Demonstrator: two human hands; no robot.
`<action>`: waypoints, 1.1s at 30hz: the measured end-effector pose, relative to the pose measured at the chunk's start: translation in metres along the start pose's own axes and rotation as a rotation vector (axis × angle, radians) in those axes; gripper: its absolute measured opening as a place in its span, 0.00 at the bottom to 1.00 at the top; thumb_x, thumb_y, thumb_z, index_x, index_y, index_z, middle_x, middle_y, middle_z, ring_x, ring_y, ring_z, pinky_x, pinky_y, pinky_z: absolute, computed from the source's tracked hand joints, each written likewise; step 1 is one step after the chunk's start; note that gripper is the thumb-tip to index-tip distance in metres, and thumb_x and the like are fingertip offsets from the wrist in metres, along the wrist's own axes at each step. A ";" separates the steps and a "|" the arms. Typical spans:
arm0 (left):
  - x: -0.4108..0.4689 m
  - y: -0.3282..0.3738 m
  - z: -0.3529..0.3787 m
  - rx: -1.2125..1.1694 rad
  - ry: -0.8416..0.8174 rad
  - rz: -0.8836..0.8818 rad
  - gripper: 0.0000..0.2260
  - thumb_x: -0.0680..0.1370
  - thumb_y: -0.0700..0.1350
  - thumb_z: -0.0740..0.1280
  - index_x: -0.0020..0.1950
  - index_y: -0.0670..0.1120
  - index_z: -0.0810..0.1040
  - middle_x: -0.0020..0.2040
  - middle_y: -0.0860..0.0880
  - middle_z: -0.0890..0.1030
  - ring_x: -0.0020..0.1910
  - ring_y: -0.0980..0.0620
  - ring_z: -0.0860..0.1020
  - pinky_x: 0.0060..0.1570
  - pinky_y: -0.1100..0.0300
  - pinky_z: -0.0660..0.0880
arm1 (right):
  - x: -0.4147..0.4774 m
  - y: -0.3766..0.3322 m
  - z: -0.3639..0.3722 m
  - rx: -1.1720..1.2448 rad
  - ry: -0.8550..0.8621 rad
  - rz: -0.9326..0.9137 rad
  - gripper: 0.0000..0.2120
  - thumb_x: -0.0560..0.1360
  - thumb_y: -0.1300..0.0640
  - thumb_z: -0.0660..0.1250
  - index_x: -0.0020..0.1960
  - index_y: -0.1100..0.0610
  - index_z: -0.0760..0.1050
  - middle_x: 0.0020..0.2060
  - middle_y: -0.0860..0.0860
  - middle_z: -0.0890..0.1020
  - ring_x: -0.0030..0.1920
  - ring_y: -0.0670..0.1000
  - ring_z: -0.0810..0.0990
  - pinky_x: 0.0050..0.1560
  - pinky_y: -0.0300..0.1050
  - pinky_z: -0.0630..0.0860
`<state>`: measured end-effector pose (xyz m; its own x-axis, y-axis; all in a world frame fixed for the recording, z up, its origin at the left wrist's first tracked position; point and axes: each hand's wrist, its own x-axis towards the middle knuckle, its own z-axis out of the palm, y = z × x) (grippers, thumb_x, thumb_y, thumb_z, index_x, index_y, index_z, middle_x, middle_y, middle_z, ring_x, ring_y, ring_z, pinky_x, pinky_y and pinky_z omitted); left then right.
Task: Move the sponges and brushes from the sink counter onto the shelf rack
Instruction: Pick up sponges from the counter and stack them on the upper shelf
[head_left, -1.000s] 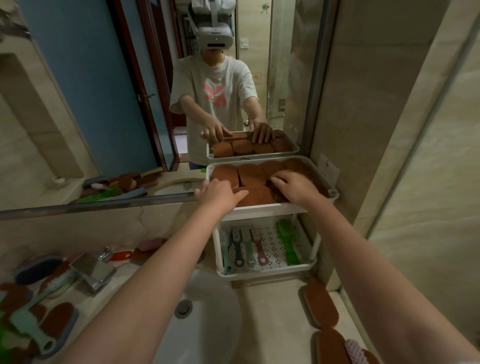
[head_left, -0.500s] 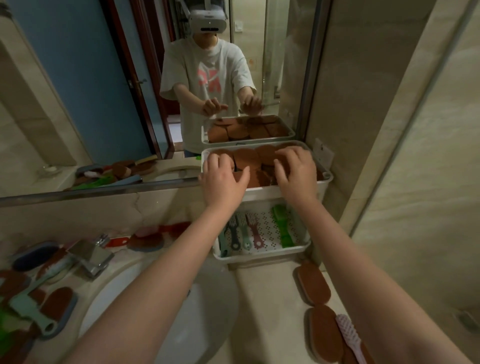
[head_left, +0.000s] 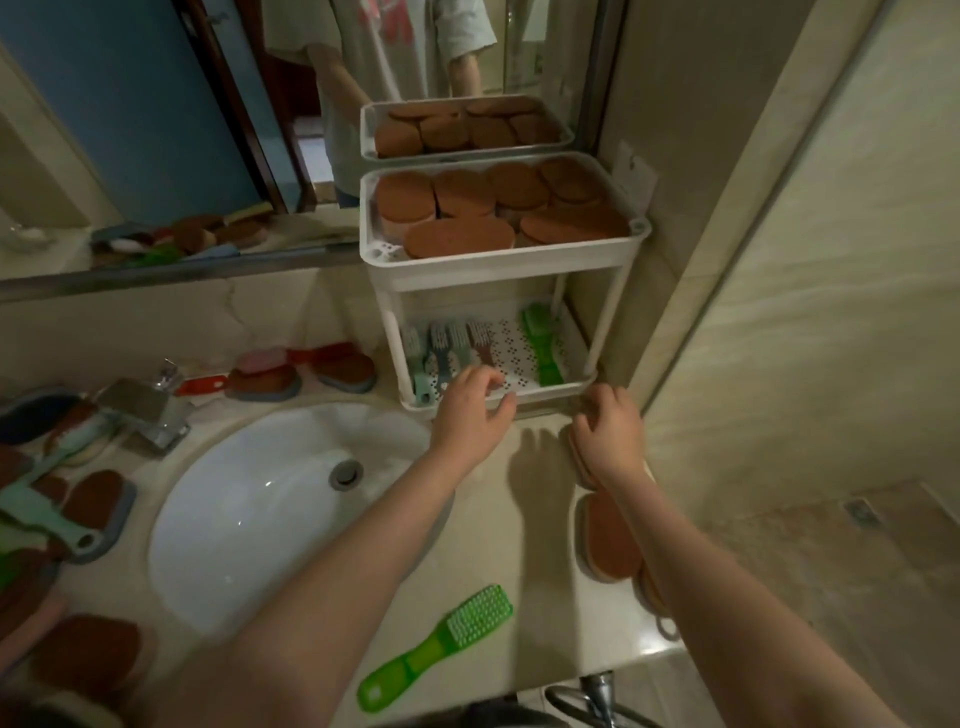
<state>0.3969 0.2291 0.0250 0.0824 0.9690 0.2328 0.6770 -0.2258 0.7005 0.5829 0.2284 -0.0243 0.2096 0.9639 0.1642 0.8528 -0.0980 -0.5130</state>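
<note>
A white two-tier shelf rack (head_left: 498, 267) stands at the back right of the sink counter. Its top tier is packed with brown oval sponges (head_left: 457, 236). The lower tier holds several brushes (head_left: 441, 348) and a green brush (head_left: 540, 343). My left hand (head_left: 472, 410) hovers at the lower tier's front rim, fingers loosely curled and holding nothing. My right hand (head_left: 608, 436) is down over a brown sponge (head_left: 574, 457) on the counter beside the rack, covering most of it. A second brown sponge (head_left: 613, 540) lies nearer me. A green brush (head_left: 441, 639) lies on the counter's front.
The white basin (head_left: 270, 504) fills the middle, with a chrome faucet (head_left: 143, 410) behind it. More sponges (head_left: 260, 379) sit along the back wall. A teal-handled brush (head_left: 47, 499) and other sponges crowd the left counter. A mirror hangs above; a tiled wall closes the right.
Both hands have come down from the top tier's sponges to counter level. The left now sits at the lower tier's rim, the right over a sponge. The view has tilted downward.
</note>
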 end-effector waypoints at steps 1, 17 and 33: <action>-0.003 -0.006 0.006 0.000 -0.043 -0.076 0.10 0.76 0.45 0.66 0.55 0.42 0.75 0.53 0.46 0.76 0.52 0.48 0.75 0.53 0.55 0.71 | -0.003 0.007 0.004 -0.046 -0.075 0.048 0.16 0.73 0.54 0.64 0.58 0.59 0.74 0.53 0.60 0.76 0.56 0.62 0.74 0.56 0.52 0.71; -0.013 -0.033 0.039 -0.063 -0.442 -0.600 0.12 0.77 0.51 0.65 0.52 0.43 0.77 0.52 0.45 0.79 0.53 0.47 0.76 0.52 0.58 0.70 | -0.002 0.036 0.036 -0.395 -0.381 0.179 0.22 0.76 0.55 0.61 0.69 0.53 0.62 0.65 0.61 0.70 0.65 0.63 0.66 0.63 0.55 0.68; -0.026 -0.018 0.009 -0.558 -0.252 -0.720 0.14 0.79 0.53 0.62 0.60 0.48 0.74 0.53 0.49 0.74 0.47 0.52 0.73 0.43 0.57 0.69 | -0.036 -0.038 0.025 0.309 -0.160 -0.231 0.24 0.61 0.55 0.77 0.51 0.58 0.69 0.46 0.50 0.72 0.46 0.50 0.71 0.44 0.38 0.65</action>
<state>0.3894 0.2093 0.0004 -0.0196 0.8726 -0.4880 0.1842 0.4829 0.8561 0.5305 0.2034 -0.0316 -0.0682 0.9804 0.1847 0.6798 0.1812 -0.7107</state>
